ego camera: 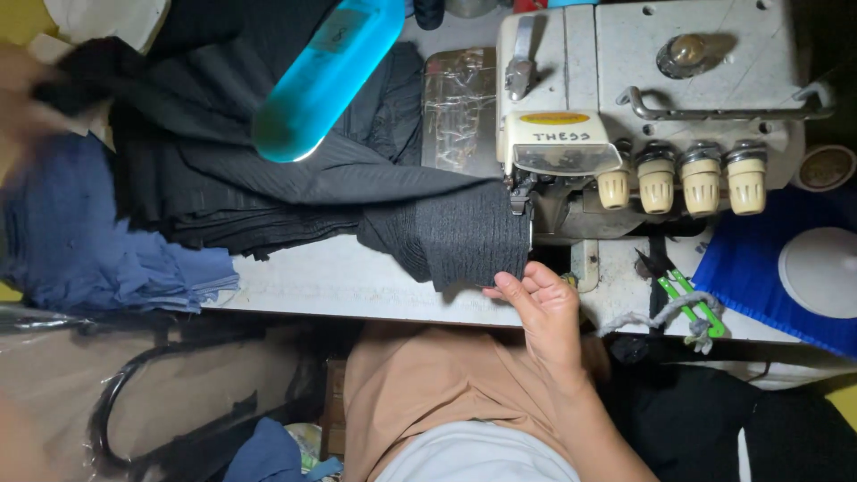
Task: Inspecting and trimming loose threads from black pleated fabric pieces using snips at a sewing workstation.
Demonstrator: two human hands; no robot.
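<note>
A dark grey ribbed fabric piece (pixel 464 236) lies on the white table (pixel 357 286), its right edge under the presser foot of a cream overlock sewing machine (pixel 580 107). My right hand (pixel 546 308) pinches the lower right corner of this piece, thumb on top. A heap of black fabric (pixel 232 170) stretches from the machine to the far left. My left hand (pixel 20 94) is blurred at the left edge and seems to grip the end of the black fabric.
A glowing blue tube (pixel 326 76) hangs over the black heap. Folded blue cloth (pixel 89 241) lies at the left. Green thread snips (pixel 687 299) and grey yarn sit to the right of the machine, beside blue cloth (pixel 750 268) and a white disc (pixel 821 268).
</note>
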